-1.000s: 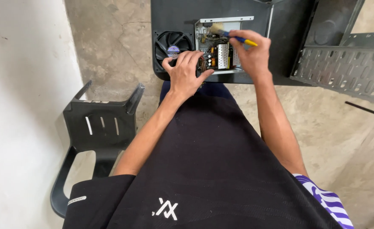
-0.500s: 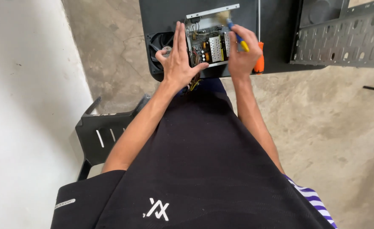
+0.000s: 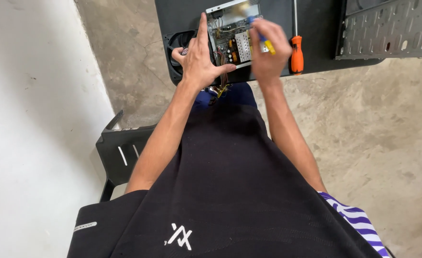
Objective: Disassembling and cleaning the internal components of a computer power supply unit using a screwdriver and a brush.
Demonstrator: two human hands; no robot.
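— What surrounds the dark tabletop (image 3: 316,52)?
— A rough, cracked concrete floor (image 3: 388,134), a plain white wall (image 3: 34,134) on the left, and a black plastic chair (image 3: 120,153) beside it.

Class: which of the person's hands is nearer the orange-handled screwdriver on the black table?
Right. The right hand is just beside the orange-handled screwdriver; the left hand lies farther off.

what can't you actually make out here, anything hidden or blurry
- Head view: the right hand is motion-blurred, so its blue and yellow tool has no clear tip.
- The left hand covers part of the open metal unit.
- The perforated panel is cut off by the frame edge.
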